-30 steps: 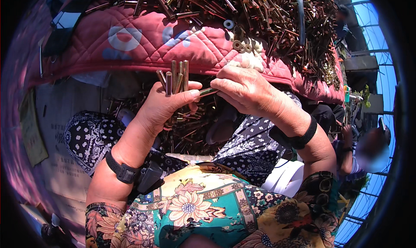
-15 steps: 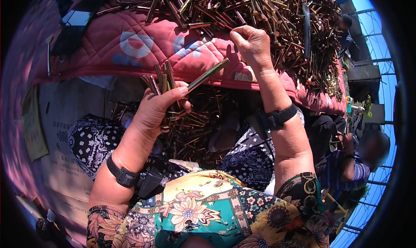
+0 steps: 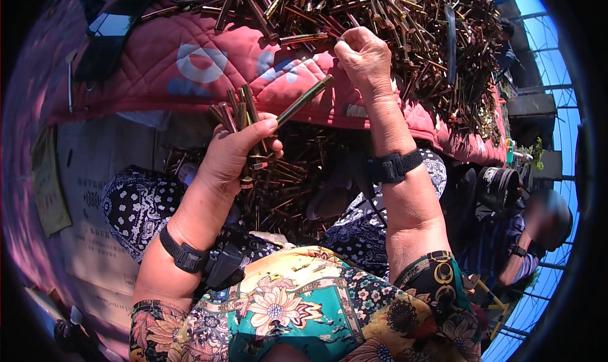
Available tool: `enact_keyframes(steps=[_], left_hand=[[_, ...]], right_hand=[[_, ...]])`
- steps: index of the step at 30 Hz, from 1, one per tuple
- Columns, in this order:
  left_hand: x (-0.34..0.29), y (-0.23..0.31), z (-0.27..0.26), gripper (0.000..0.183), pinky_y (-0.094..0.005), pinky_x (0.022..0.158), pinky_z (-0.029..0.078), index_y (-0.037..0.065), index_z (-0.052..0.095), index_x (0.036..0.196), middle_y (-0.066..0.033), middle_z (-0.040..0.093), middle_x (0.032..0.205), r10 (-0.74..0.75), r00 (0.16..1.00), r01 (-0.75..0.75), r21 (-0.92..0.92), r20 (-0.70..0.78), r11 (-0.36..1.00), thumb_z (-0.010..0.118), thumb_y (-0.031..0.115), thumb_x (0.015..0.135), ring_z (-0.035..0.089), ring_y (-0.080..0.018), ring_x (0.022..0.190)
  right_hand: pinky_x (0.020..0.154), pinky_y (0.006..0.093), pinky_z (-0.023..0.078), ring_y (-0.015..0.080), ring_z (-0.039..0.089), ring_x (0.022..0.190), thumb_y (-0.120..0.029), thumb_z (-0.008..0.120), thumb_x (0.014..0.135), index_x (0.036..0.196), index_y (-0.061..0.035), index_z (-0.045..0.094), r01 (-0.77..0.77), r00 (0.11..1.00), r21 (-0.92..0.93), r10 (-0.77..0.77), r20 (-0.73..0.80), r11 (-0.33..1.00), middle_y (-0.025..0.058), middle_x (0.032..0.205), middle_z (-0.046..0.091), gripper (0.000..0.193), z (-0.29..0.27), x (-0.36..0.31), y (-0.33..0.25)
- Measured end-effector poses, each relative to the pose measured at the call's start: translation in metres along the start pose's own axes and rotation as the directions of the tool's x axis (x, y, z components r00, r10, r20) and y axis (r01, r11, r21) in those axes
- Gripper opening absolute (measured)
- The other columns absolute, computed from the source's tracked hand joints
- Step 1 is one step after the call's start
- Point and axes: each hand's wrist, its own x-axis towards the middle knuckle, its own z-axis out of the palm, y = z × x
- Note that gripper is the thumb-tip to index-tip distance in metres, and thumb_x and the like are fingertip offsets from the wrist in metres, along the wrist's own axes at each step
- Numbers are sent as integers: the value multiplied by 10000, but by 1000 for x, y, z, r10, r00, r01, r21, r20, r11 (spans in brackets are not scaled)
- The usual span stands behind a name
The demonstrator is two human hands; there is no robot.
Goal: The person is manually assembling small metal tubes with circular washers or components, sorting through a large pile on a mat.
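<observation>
My left hand is closed around a bundle of long metal bolts, several threaded ends poking up past the fingers and some heads showing below. One longer greenish-gold bolt juts out to the upper right from under the thumb. My right hand is raised at the near edge of a big heap of bolts, its thumb and fingers curled together in a pinch. Whatever may be between those fingertips is hidden. A loose bolt lies at the heap's edge, left of that hand.
The heap rests on a red quilted cloth. More bolts lie low between my knees. A flat dark bar lies on the heap. Cardboard is at the left. Another person sits at the right.
My right hand has shifted slightly left and down, its forearm more upright. The left hand keeps the bundle nearly in place. At the right, the other person's arm has moved up to the head.
</observation>
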Motion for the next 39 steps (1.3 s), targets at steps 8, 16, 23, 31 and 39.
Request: enact_keyframes(steps=[8, 16, 23, 31, 39], left_hand=[[-3, -7, 2, 227, -270, 563, 535, 1, 591, 938, -46, 600, 707, -40, 998, 35, 105, 42, 994, 656, 135, 766, 615, -132, 599], [-6, -10, 6, 266, -278, 590, 511, 11, 603, 949, -58, 606, 672, -53, 995, 24, 294, 89, 955, 676, 173, 752, 607, -145, 596], [-10, -14, 3, 269, -265, 587, 492, 16, 607, 943, -56, 605, 666, -39, 994, 5, 319, 100, 948, 682, 179, 741, 603, -147, 598], [-10, -16, 2, 285, -246, 585, 466, 16, 609, 933, -60, 606, 680, 16, 990, -70, 390, 139, 918, 688, 202, 732, 592, -134, 607], [-9, -12, 2, 219, -250, 612, 465, 15, 623, 901, -53, 604, 708, 23, 988, -82, 392, 154, 916, 676, 152, 739, 592, -131, 644]], right_hand=[[497, 180, 464, 58, 568, 568, 3, 596, 784, 852, -3, 581, -293, 884, 463, 53, 464, 836, 33, 708, 617, 70, -59, -70, -32], [616, 185, 476, 56, 572, 729, 38, 577, 798, 972, 5, 620, -252, 895, 574, -39, 445, 779, 52, 893, 646, 183, -69, -91, -24], [577, 173, 434, 41, 517, 667, -9, 611, 801, 947, 3, 633, -247, 879, 540, -48, 475, 805, 18, 861, 630, 148, -75, -99, -24], [550, 286, 417, 145, 513, 585, -210, 524, 898, 843, 4, 618, 135, 884, 116, -172, 435, 984, 64, 675, 547, 240, -72, -100, -26], [422, 198, 319, 39, 380, 448, -239, 496, 936, 1013, -23, 630, 118, 944, 44, -126, 304, 992, -49, 528, 435, 265, -56, -105, -8]])
